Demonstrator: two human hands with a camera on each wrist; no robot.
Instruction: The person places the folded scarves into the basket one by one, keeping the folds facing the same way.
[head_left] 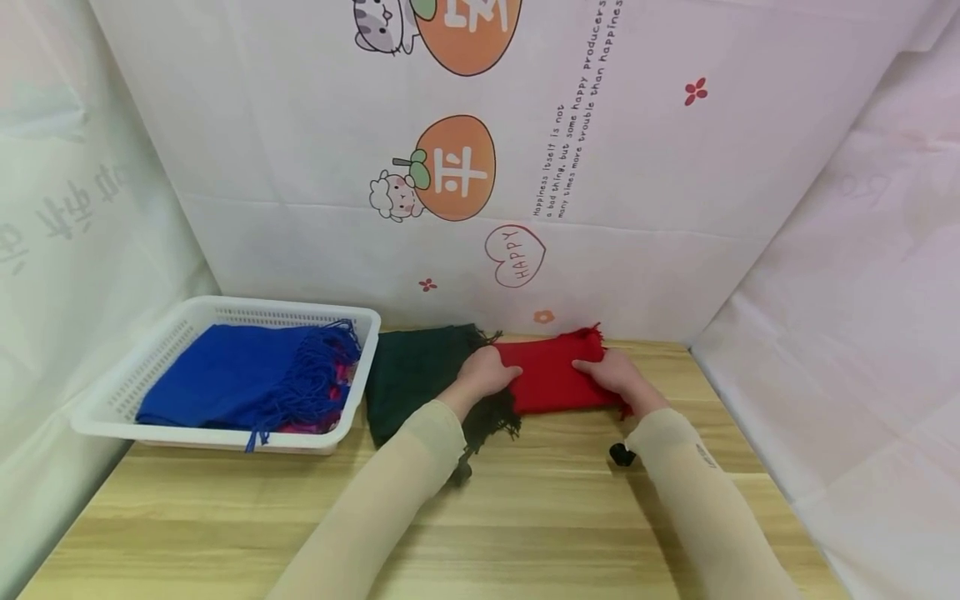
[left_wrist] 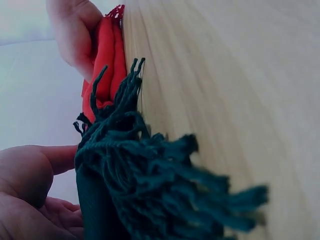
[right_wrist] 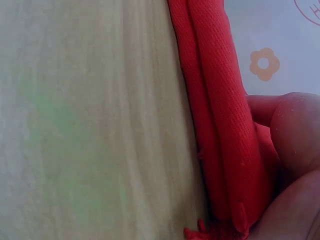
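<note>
Some right fingers [right_wrist: 300, 130] grip folded, fringed red cloth [head_left: 551, 379].

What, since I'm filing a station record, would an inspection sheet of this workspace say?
Surface: light wood-grain tabletop.
Job's things: folded red fringed cloth; to its left, folded dark-green fringed cloth.
Clutter: at far left, white perforated plastic basket holding folded blue fringed cloth over a partly hidden pink item; small black objects by both wrists, not identifiable.
Grippers: bare right hand holds the red cloth's right end; bare left hand lies where red and green cloths meet, its grip unclear.
Cables: nothing seen.
Surroundings: white printed sheeting behind and at both sides.
</note>
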